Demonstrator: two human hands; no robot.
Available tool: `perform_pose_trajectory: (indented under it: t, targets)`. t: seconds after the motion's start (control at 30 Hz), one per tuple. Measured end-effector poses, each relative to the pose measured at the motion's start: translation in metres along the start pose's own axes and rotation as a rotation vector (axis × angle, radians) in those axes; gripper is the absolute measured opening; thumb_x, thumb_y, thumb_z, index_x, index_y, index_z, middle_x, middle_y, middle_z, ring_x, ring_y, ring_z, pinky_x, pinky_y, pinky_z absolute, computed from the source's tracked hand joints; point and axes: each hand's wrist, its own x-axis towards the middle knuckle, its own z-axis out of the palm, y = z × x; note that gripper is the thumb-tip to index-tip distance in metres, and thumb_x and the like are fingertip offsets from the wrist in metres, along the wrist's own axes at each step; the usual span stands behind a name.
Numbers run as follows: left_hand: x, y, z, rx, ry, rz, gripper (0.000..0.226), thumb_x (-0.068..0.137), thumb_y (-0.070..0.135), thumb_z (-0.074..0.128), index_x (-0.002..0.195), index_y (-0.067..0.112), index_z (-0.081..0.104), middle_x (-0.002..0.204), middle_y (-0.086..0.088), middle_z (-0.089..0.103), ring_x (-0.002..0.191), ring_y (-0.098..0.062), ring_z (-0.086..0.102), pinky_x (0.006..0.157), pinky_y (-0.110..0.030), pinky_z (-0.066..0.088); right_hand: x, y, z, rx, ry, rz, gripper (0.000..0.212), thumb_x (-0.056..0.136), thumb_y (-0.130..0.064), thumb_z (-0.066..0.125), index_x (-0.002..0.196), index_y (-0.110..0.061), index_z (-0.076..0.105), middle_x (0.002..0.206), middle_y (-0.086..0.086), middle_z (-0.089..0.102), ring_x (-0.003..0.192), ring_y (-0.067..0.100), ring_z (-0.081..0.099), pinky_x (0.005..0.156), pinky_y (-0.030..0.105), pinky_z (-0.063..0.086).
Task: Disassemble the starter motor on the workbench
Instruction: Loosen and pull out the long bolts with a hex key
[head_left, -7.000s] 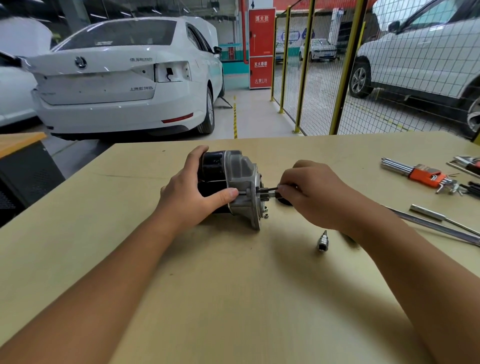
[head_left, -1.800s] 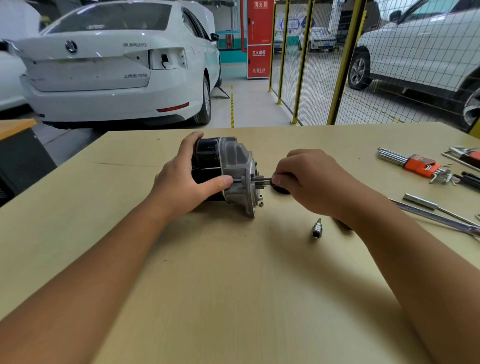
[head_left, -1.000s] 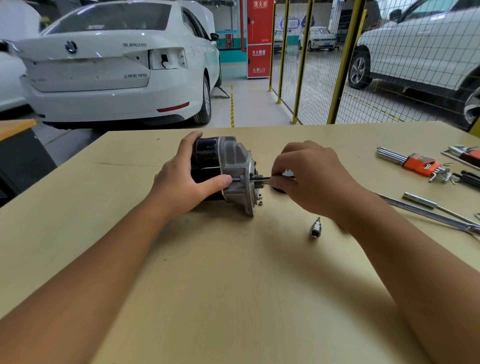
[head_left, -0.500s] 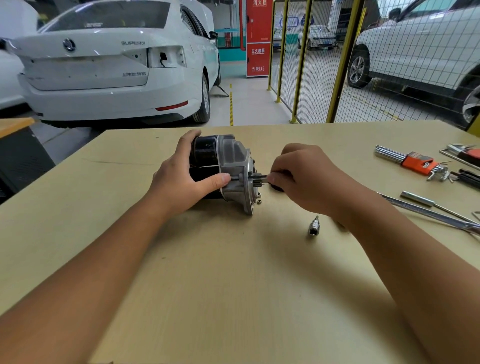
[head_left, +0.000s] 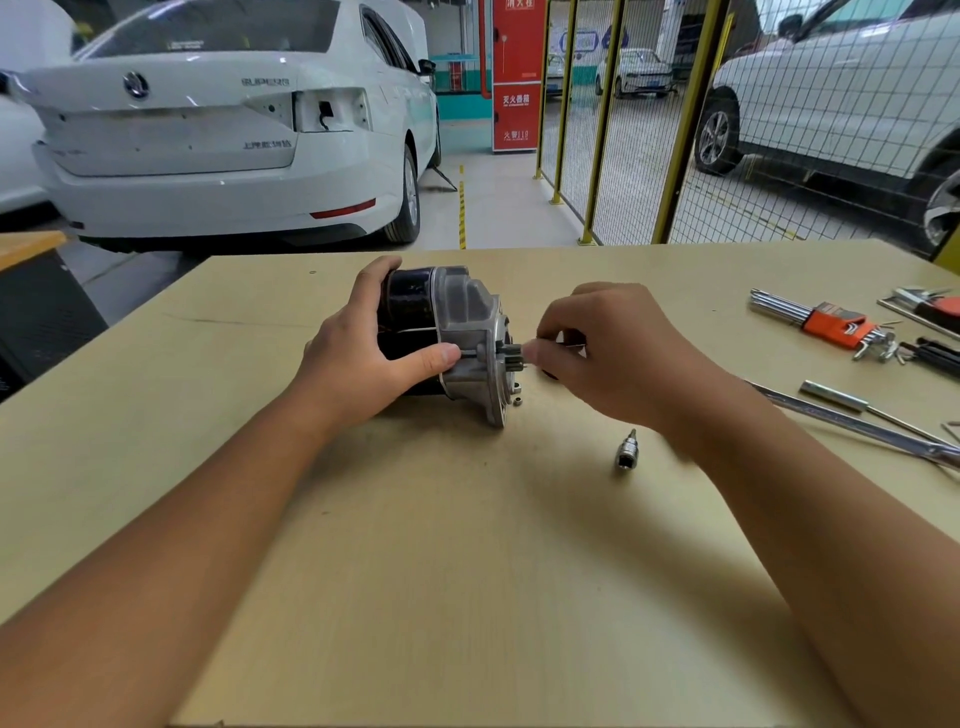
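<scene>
While the starter motor (head_left: 441, 338) was clamped by the left hand (head_left: 363, 358) against rotation, a slim tool (head_left: 563, 344) was pinched by the right hand (head_left: 618, 353) at its flange, apparently to loosen a fastener.

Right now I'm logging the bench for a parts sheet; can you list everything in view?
starter motor: one, black and silver, bench centre, on its side
socket bit: one, silver, bench, right of motor
small nut: one, dark, beside the motor's flange
hex key set: one, orange holder, bench right
long metal bar: one, silver, right edge
workbench: one, tan
white cars: several, behind
hands: left gripping motor; right pinching a thin tool at the motor's shaft end
</scene>
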Motion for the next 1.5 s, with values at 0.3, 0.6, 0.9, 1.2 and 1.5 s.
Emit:
perform_pose_trajectory:
  t: [0.3,0.6,0.9,1.2,1.5]
  targets:
    - [0.0,-0.002,0.0,0.009,-0.003,-0.001,0.102,0.063,0.083,0.07,0.149,0.053,0.024,0.135,0.013,0.059,0.124,-0.022,0.058,0.11,-0.055,0.045,0.0,0.001,0.0,-0.105,-0.042,-0.005,0.016,0.092,-0.035,0.071,0.091,-0.021,0.077,0.087,-0.007,0.063,0.085,0.019,0.058,0.082,0.044,0.051]
    - [0.002,-0.004,0.001,0.01,0.016,0.01,0.095,0.068,0.083,0.063,0.149,0.052,0.026,0.13,0.016,0.056,0.124,-0.022,0.057,0.111,-0.053,0.044,0.0,0.003,0.003,0.044,-0.011,0.009,0.016,0.089,-0.032,0.076,0.083,-0.019,0.069,0.069,-0.006,0.061,0.065,0.01,0.054,0.061,0.031,0.046]
    - [0.003,-0.006,0.001,0.008,0.011,0.022,0.093,0.069,0.081,0.063,0.149,0.052,0.026,0.131,0.016,0.056,0.124,-0.022,0.057,0.11,-0.05,0.044,0.003,0.007,0.005,-0.005,-0.082,0.0,0.021,0.099,-0.03,0.062,0.09,-0.013,0.073,0.081,-0.001,0.062,0.079,0.017,0.056,0.071,0.034,0.045]
    - [0.005,-0.01,-0.002,-0.051,-0.017,0.045,0.082,0.071,0.065,0.062,0.146,0.057,0.029,0.121,0.038,0.052,0.114,-0.014,0.059,0.104,-0.047,0.048,0.0,0.005,0.002,-0.023,-0.001,0.043,0.012,0.086,-0.036,0.078,0.084,-0.025,0.072,0.077,-0.01,0.064,0.076,0.019,0.059,0.073,0.042,0.053]
    - [0.004,-0.01,-0.003,-0.088,-0.019,0.054,0.088,0.067,0.062,0.065,0.148,0.051,0.032,0.126,0.03,0.056,0.119,-0.014,0.058,0.108,-0.046,0.047,0.002,0.008,0.005,0.032,-0.038,0.013,0.023,0.097,-0.029,0.065,0.087,-0.011,0.075,0.077,0.001,0.06,0.073,0.016,0.053,0.068,0.034,0.041]
